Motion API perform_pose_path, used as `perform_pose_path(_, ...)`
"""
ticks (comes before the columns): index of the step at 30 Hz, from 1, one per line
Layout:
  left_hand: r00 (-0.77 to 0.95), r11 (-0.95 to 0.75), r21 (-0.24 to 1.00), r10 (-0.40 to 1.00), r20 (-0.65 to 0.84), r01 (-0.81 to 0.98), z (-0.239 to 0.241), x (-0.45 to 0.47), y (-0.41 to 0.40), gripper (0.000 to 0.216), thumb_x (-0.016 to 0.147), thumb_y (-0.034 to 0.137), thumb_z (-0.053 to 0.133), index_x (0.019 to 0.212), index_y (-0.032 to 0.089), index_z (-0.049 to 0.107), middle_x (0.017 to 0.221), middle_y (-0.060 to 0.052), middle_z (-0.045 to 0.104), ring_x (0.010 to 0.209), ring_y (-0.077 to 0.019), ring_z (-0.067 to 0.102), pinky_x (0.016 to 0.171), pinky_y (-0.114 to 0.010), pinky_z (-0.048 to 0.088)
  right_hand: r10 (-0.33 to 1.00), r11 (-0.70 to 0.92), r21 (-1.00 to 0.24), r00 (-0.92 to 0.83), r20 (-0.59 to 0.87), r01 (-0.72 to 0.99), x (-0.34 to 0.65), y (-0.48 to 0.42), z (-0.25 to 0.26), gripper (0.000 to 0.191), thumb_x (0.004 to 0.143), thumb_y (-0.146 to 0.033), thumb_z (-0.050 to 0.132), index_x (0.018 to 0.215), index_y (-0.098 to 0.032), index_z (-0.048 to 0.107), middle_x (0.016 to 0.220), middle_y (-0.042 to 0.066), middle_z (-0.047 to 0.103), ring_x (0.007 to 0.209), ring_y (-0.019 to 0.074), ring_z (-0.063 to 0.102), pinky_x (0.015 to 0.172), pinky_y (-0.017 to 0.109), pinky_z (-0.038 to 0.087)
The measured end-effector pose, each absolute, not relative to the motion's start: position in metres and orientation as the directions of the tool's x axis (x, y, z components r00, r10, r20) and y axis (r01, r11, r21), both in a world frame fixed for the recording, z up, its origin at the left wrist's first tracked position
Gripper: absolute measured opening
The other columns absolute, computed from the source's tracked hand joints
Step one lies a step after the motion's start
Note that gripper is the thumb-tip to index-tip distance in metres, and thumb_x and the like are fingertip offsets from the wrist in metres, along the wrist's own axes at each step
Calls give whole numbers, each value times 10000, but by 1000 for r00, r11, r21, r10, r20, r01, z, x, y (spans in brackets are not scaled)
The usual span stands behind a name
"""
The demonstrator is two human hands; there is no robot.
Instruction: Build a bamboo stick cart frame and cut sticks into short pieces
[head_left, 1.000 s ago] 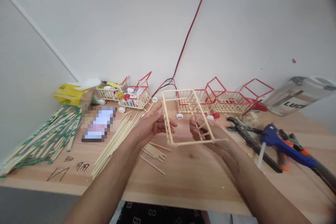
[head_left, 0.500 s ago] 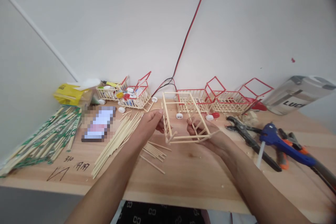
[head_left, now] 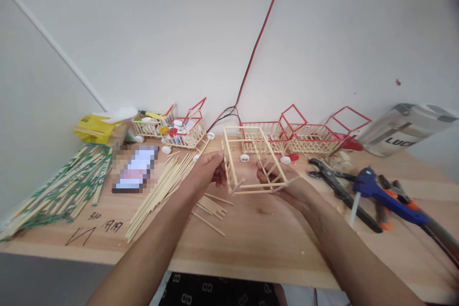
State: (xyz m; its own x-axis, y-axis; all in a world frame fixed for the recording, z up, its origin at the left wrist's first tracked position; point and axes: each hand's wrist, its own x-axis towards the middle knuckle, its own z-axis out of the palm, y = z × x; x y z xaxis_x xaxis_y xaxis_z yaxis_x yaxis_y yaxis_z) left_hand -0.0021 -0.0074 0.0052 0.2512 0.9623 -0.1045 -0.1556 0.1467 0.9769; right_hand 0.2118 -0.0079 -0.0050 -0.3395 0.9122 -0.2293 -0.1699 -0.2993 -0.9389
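Between my two hands, a box-shaped frame of thin wooden sticks [head_left: 258, 188] is held up above the table. My left hand [head_left: 210, 168] pinches its left side, fingers closed round the sticks. On the other side, my right hand [head_left: 278, 177] grips the right side, its fingers partly behind the bars. Short sticks line both sides of the frame, and its top looks open. Loose wooden sticks [head_left: 163, 193] lie on the table beside my left forearm, with shorter ones [head_left: 211, 206] under the frame.
Small stick carts stand along the wall: a filled one [head_left: 188, 134] at left and red-trimmed ones [head_left: 311, 138] at right. Wrapped chopsticks [head_left: 68, 184] and a phone [head_left: 135, 168] lie left. Pliers [head_left: 344, 196], a blue glue gun [head_left: 380, 193] and a clear bag [head_left: 401, 131] are right.
Both hands keep their hold, and the frame has barely shifted, tilting very slightly. A white wheel beside my left hand now shows. The surroundings look the same.
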Motion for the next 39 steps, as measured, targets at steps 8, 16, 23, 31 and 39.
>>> perform_pose_path(8,353,222,954,925,-141,-201,6,-3,-7,319,730,447,665,773,155,543,644,6,580,454,-58,504,400,-154,330,935,-245,-959,-298,-194,-145,213,-2,-11,315,701,-456,667,713,-192,495,545,-45,478,427,58,333,395,198,195)
perform_pose_path(16,410,220,970,897,-162,-99,8,-11,-4,397,739,382,679,1040,161,545,700,-2,611,500,-67,517,434,-154,357,927,-182,-982,-342,-153,-54,216,-2,-9,367,692,-500,676,663,-182,496,550,-45,464,447,64,344,413,210,257)
perform_pose_path(23,460,232,972,861,-217,24,0,-19,0,375,734,294,670,1053,156,529,724,-28,664,546,-102,601,504,-192,462,909,-123,-991,-393,-137,59,221,-2,-9,435,763,-576,618,658,-167,510,579,-40,446,486,61,360,442,197,266)
perform_pose_path(31,573,248,952,760,-307,180,1,-18,-5,269,732,332,668,878,141,548,696,-81,701,599,-174,683,567,-273,545,775,-70,-936,-572,-269,345,248,2,-9,383,828,-528,570,743,-155,551,637,-1,569,514,84,517,456,196,397)
perform_pose_path(39,502,347,892,739,-450,289,-8,-3,-5,174,665,252,666,712,131,551,602,-68,689,531,-170,669,509,-258,533,712,-24,-864,-598,-368,503,258,7,-15,357,846,-454,525,715,-128,584,635,35,626,470,74,528,424,179,410)
